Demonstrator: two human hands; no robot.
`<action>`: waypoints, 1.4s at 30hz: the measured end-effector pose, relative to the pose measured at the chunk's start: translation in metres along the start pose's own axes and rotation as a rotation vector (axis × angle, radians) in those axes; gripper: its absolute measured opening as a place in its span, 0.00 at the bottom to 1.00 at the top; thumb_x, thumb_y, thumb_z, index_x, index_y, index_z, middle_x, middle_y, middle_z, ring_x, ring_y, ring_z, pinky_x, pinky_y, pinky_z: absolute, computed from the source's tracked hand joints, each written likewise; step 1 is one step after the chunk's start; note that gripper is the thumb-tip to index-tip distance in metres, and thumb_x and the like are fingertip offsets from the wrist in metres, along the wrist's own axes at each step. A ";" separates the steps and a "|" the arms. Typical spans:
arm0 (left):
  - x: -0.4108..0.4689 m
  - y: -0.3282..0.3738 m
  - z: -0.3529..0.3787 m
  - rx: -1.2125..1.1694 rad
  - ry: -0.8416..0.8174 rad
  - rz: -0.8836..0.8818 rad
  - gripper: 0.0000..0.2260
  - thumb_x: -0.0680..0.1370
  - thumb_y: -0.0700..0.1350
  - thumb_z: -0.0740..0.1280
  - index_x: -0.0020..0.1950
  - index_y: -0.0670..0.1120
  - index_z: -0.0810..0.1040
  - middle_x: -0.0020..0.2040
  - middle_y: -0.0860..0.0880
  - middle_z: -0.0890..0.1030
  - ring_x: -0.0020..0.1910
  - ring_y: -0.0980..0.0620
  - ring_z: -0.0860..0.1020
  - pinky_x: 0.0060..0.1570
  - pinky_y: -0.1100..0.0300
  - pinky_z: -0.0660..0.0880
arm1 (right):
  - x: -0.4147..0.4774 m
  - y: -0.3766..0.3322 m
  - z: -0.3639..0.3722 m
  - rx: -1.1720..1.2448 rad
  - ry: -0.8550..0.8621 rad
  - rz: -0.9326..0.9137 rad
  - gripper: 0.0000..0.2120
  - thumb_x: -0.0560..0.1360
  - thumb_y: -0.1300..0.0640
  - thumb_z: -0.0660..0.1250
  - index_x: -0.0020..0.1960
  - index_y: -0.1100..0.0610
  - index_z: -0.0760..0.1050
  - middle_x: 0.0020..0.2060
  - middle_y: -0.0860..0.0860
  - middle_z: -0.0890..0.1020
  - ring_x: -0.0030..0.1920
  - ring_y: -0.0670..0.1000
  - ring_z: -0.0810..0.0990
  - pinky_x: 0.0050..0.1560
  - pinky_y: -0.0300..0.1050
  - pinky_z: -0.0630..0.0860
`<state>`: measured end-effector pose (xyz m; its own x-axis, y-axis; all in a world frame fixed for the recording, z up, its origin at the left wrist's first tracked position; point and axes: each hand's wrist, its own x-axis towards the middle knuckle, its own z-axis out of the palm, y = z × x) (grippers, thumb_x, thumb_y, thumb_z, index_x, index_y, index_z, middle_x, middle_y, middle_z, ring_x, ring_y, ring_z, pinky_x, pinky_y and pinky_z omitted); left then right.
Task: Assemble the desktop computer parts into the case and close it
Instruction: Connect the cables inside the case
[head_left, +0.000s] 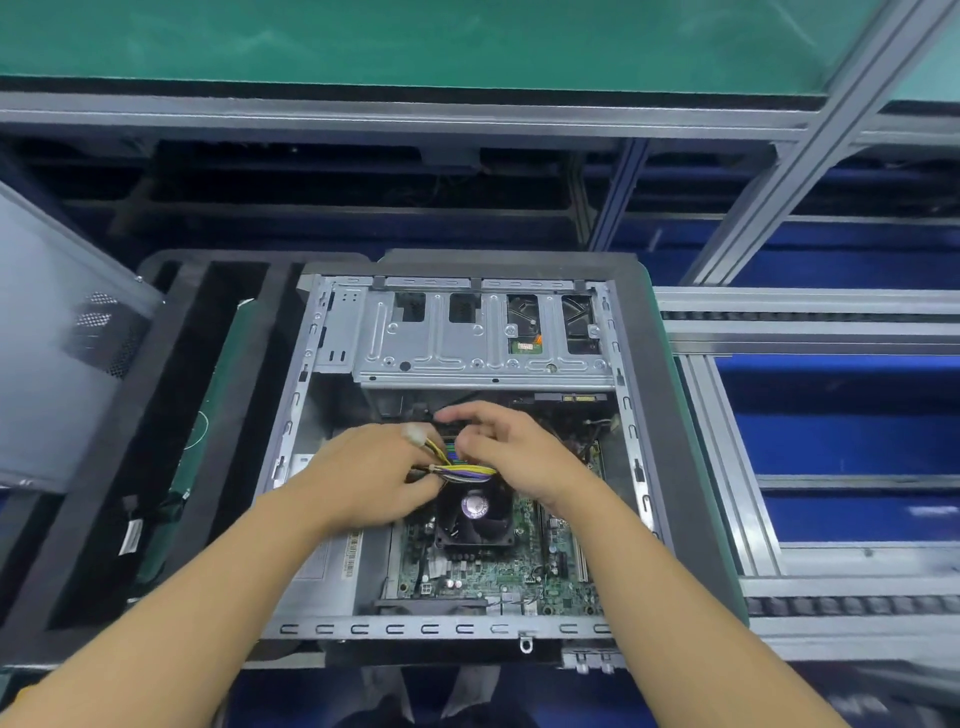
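Just above the CPU fan (474, 514) inside the open computer case (631, 447), the limp power cable bundle (462, 472) is pinched by left hand (371, 475) fingers, right hand (511, 449) fingers half-curled beside; best gripped at its stiff white connector (415, 434).

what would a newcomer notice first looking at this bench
First, the two bare hands meeting at the centre of the open computer case: the left hand grips a bundle of yellow and purple wires, while the right hand works its fingers just above it. Right below them sits the black CPU fan on the green motherboard. At the far left, the grey side panel stands off the case, so it is not yet closed.
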<state>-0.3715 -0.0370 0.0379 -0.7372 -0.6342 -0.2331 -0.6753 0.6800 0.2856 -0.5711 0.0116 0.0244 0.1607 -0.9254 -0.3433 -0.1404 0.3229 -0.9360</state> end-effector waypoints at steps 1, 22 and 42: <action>0.000 0.000 0.000 0.008 0.008 0.003 0.15 0.77 0.60 0.54 0.55 0.60 0.77 0.57 0.62 0.77 0.51 0.57 0.77 0.42 0.59 0.70 | -0.001 -0.002 0.000 0.028 -0.040 -0.017 0.15 0.82 0.62 0.65 0.57 0.44 0.82 0.46 0.44 0.86 0.50 0.43 0.82 0.58 0.43 0.78; -0.010 -0.002 0.002 -0.075 0.183 0.092 0.15 0.73 0.56 0.54 0.55 0.60 0.75 0.32 0.58 0.75 0.34 0.57 0.72 0.29 0.59 0.68 | -0.018 0.006 -0.008 0.399 0.025 0.103 0.05 0.83 0.69 0.59 0.53 0.62 0.71 0.44 0.55 0.82 0.46 0.53 0.80 0.48 0.47 0.79; 0.020 -0.038 -0.006 -0.289 0.268 -0.114 0.20 0.81 0.65 0.52 0.36 0.54 0.67 0.30 0.52 0.74 0.29 0.53 0.74 0.27 0.57 0.66 | 0.020 0.033 -0.010 -0.568 0.440 0.270 0.07 0.81 0.62 0.66 0.53 0.64 0.81 0.43 0.50 0.83 0.38 0.45 0.79 0.39 0.43 0.74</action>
<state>-0.3603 -0.0776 0.0283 -0.6000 -0.7990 -0.0388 -0.6900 0.4924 0.5304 -0.5821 0.0019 -0.0128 -0.3375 -0.8613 -0.3797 -0.6195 0.5070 -0.5993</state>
